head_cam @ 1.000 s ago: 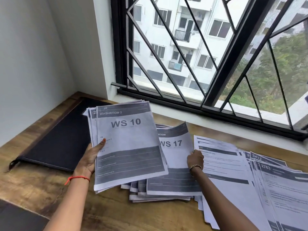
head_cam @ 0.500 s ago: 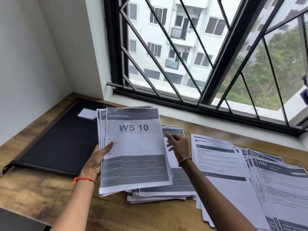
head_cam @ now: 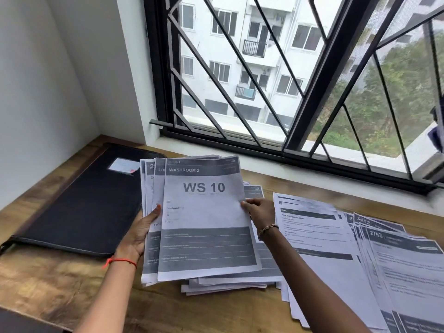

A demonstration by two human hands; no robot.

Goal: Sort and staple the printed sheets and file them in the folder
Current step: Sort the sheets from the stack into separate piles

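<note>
Both hands on the bundle of sheets (head_cam: 204, 219) now, top page reading WS 10, held above the pile (head_cam: 228, 282) on the wooden desk (head_cam: 60, 284). Left hand (head_cam: 141, 229) grips its left edge, right hand (head_cam: 260, 212) pinches the right edge. Black folder (head_cam: 84, 200) lies closed at left.

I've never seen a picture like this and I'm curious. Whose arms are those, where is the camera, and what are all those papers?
No machine here, just a person. The camera sits on their head and looks down, so you see their own arms. The left hand and right hand hold a bunch of printed sheets by its two sides; the front page says "WS 10". Under it, more pages lie in a pile on the wooden table. More sheets are spread out on the right. A closed black folder lies on the left, under the window.
</note>
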